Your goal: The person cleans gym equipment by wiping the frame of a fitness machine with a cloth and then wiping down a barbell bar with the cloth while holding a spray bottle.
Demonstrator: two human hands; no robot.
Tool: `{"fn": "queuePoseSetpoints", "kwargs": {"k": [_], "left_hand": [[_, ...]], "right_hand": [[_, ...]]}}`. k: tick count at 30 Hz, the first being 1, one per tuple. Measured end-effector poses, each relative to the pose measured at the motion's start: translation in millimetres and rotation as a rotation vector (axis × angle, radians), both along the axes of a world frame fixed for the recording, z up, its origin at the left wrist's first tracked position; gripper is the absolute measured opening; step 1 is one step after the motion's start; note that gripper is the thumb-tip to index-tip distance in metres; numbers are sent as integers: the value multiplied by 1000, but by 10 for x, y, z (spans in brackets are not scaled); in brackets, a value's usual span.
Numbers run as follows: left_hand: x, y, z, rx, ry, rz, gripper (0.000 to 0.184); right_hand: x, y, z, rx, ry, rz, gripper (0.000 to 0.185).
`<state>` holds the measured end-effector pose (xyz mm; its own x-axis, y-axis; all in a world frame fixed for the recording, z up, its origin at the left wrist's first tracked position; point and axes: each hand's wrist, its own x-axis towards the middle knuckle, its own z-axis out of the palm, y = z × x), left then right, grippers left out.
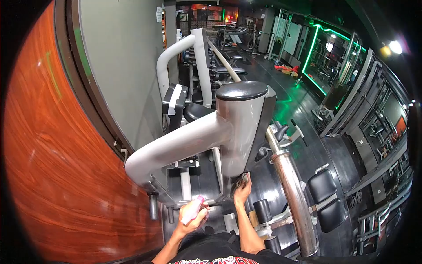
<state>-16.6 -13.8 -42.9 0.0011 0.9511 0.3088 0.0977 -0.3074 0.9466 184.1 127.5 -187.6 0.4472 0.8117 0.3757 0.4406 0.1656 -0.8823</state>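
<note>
The left hand point(191, 218) is closed around a pale bottle with a pink top point(192, 211), held below the gym machine's curved grey arm point(180, 147). The right hand point(242, 190) grips what looks like a dark rag point(238, 181) at the lower end of the thick grey column point(243, 132). Beyond the column stand a black-padded bench point(200, 112) and a dumbbell rack point(189, 57); green light strips point(311, 50) glow farther off.

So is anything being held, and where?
The left hand grips a pale bottle around its body, pink end up. The right hand holds a dark cloth-like thing; which part, I can't tell.
</note>
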Motion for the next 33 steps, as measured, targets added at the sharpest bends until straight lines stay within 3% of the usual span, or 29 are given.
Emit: {"fn": "queuePoseSetpoints", "kwargs": {"k": [2,5,12,14,16,20,22,26,28,31,33], "left_hand": [[-16,5,-9,44,28,14,20],[-1,-18,-32,-32,-45,-6,19],[75,-38,36,-57,-105,18,15],[78,-30,54,-70,-115,13,15],[90,-2,103,2,-52,38,15],[73,41,-12,37,-12,56,16],[71,44,14,-1,-2,42,16],[64,38,-14,39,39,18,19],[90,37,9,37,15,20,20],[95,46,-106,41,43,17,20],[123,31,-104,26,43,11,20]], "right_hand": [[-66,14,84,92,-2,-14,36],[-185,8,493,452,-146,-45,39],[-388,249,1785,882,-350,-34,44],[-515,244,2294,785,-430,3,43],[-629,378,2379,748,-364,88,46],[-607,516,1641,707,-407,57,58],[-562,455,1158,676,-554,-1,58],[-360,192,353,425,-411,15,51],[-318,86,306,365,-328,-25,48],[-238,-83,299,101,35,76,41],[-211,-107,353,122,109,63,41]]}}
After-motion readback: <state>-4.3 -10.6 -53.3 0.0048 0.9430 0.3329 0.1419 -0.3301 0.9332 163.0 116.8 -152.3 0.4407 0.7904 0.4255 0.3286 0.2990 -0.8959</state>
